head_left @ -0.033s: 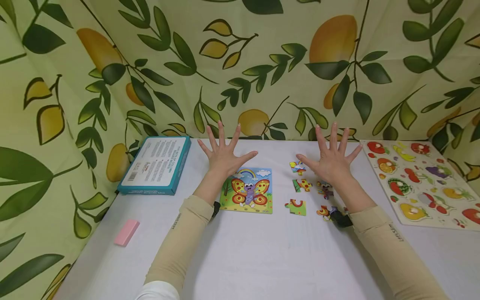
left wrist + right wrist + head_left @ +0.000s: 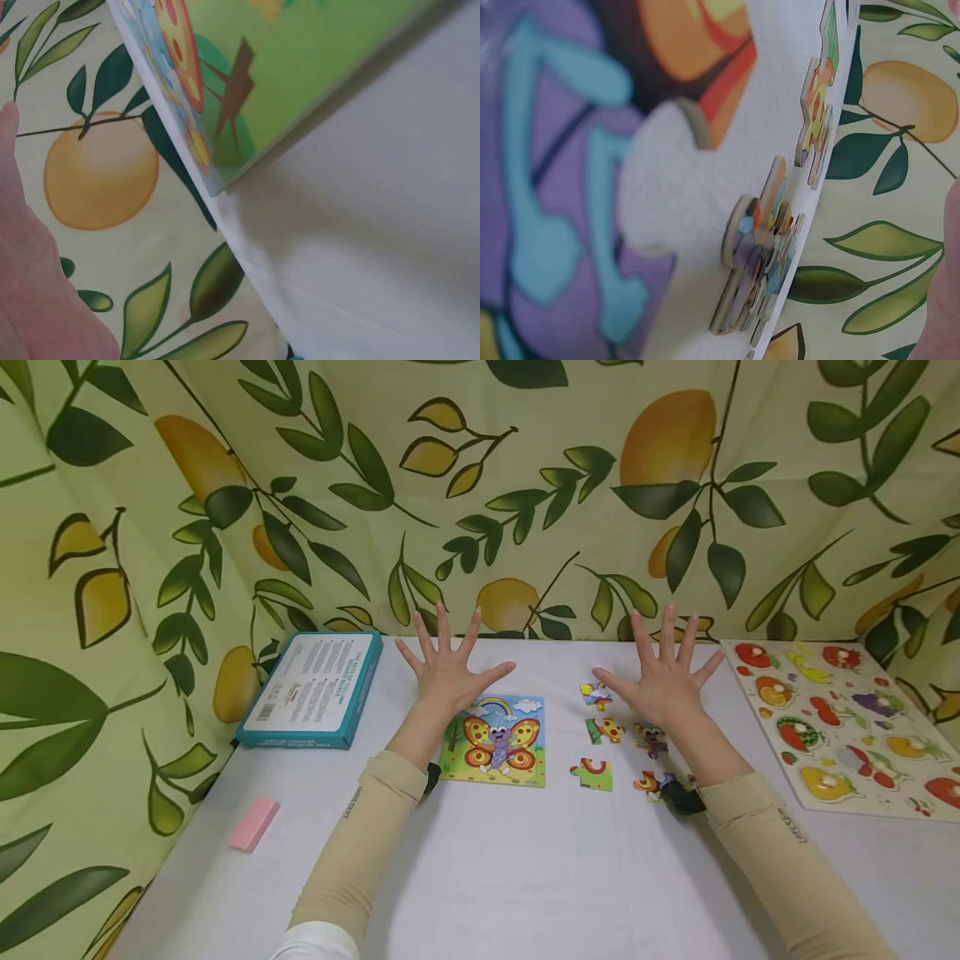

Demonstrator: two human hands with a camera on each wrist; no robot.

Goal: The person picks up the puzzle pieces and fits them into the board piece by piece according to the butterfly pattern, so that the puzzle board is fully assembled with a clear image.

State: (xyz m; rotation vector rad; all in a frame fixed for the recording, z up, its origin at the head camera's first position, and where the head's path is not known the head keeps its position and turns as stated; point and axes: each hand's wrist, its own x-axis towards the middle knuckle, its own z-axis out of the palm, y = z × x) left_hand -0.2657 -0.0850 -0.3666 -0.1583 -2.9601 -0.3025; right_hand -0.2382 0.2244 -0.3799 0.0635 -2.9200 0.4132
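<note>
My left hand [image 2: 444,681] is held with its fingers spread apart, just beyond the upper left of a butterfly picture board [image 2: 498,743]. Part of that board's left side is hidden by the wrist. On the other side, my right hand [image 2: 666,687] also has its fingers spread and holds nothing. Loose jigsaw pieces lie around its wrist: one with a red curl on green [image 2: 592,774], a yellow wing piece [image 2: 604,731] and a sky piece [image 2: 596,695]. More pieces [image 2: 651,741] are partly covered by the right forearm. The right wrist view shows a purple piece [image 2: 570,187] up close.
A teal-edged box [image 2: 311,689] lies at the back left, with a pink block [image 2: 254,825] nearer the front. To the right is a fruit puzzle board [image 2: 847,727]. A patterned curtain [image 2: 480,485] hangs along the back and left of the white table [image 2: 540,877].
</note>
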